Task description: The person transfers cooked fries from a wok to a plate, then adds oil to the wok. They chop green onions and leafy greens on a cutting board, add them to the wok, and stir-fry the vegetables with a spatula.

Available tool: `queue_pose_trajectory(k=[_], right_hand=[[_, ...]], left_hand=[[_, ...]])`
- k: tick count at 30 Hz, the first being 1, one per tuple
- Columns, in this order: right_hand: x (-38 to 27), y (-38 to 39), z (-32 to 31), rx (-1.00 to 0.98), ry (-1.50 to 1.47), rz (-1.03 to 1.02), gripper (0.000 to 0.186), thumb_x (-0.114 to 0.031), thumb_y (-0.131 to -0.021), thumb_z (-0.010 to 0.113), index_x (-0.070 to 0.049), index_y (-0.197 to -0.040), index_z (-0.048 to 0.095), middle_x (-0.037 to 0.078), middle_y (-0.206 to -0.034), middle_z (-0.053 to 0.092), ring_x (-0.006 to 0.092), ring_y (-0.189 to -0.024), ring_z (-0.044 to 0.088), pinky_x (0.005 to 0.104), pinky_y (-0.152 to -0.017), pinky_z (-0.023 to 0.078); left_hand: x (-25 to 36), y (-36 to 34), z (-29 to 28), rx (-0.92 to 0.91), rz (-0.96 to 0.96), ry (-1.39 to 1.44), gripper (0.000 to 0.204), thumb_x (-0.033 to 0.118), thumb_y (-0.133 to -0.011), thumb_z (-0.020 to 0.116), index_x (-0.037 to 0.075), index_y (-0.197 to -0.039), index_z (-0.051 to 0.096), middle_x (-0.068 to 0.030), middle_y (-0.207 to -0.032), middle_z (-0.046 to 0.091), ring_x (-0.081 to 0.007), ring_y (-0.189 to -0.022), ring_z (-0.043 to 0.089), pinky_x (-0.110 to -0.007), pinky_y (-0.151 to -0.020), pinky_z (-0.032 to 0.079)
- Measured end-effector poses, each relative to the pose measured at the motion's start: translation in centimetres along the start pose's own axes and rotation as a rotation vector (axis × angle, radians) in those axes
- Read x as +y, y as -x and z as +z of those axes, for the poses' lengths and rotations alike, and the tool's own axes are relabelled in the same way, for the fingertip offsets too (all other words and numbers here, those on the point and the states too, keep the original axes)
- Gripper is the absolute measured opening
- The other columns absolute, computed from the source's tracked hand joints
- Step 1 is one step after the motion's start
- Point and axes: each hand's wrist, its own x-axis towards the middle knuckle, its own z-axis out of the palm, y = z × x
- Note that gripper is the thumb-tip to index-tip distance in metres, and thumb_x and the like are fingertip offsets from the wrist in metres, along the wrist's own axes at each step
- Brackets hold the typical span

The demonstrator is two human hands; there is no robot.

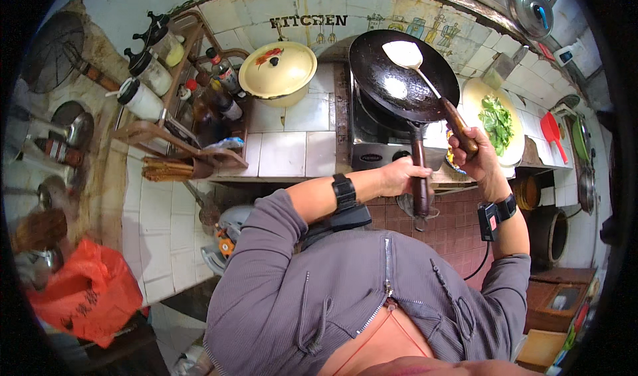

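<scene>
Wok [379, 77], handle [418, 143] toward the person [286, 296] in the curled left hand [402, 176], lies under the spatula [433, 88], angled forward and leftward from the right hand [484, 155] closed round it.

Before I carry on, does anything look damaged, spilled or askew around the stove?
Yes: the wall tiles behind the stove look worn, their top edge ragged and brown-stained. No spill stands out.
</scene>
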Motion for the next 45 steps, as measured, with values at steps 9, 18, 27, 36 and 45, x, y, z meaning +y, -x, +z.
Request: queue_pose_trajectory(k=[9,18,27,36,45], right_hand=[[0.3,0.9,7.1,0.103,0.003,-0.131,0.039,-0.025,-0.082,0.052,-0.004,-0.114,0.045,0.005,-0.073,0.051,0.01,-0.05,0.045,0.0203,-0.045,0.037],[2.2,3.3,6.2,0.388,-0.038,-0.095,0.036,-0.021,-0.078,0.057,-0.007,-0.109,0.044,0.007,-0.073,0.054,0.012,-0.045,0.047,0.022,-0.038,0.037],[3.5,5.3,3.7,0.357,-0.038,-0.096,0.023,-0.022,-0.078,0.059,-0.011,-0.096,0.049,0.005,-0.07,0.056,0.0105,-0.045,0.049,0.0201,-0.038,0.038],[3.1,6.0,0.9,0.339,0.062,-0.142,0.036,-0.026,-0.077,0.06,-0.005,-0.103,0.047,0.003,-0.07,0.054,0.0076,-0.044,0.046,0.0186,-0.037,0.037],[1.4,4.9,-0.2,0.335,0.112,-0.131,0.044,-0.027,-0.081,0.054,-0.003,-0.116,0.044,0.004,-0.079,0.056,0.0071,-0.048,0.047,0.018,-0.04,0.039]], left_hand=[[17.2,6.5,-11.6,0.316,-0.192,-2.044,0.047,0.04,-0.081,0.057,0.004,-0.111,0.056,-0.0157,-0.102,0.06,-0.0298,-0.094,0.058,-0.04,-0.077,0.046],[31.3,10.9,-28.3,1.285,-0.202,-2.119,0.035,0.033,-0.082,0.053,0.01,-0.107,0.058,-0.0167,-0.111,0.056,-0.0347,-0.099,0.056,-0.047,-0.081,0.046],[33.6,9.2,-33.3,1.081,-0.015,-2.165,0.035,0.013,-0.069,0.051,-0.004,-0.099,0.056,-0.0274,-0.094,0.058,-0.0407,-0.087,0.056,-0.044,-0.074,0.046],[36.8,9.9,-22.9,1.048,0.012,-1.789,0.017,0.012,-0.072,0.058,-0.004,-0.068,0.056,-0.0105,-0.052,0.054,-0.0168,-0.039,0.052,-0.032,-0.041,0.041],[22.3,15.9,-11.2,0.712,0.037,-1.779,0.016,0.01,-0.075,0.057,-0.002,-0.085,0.055,-0.012,-0.066,0.057,-0.018,-0.055,0.056,-0.031,-0.052,0.046]])
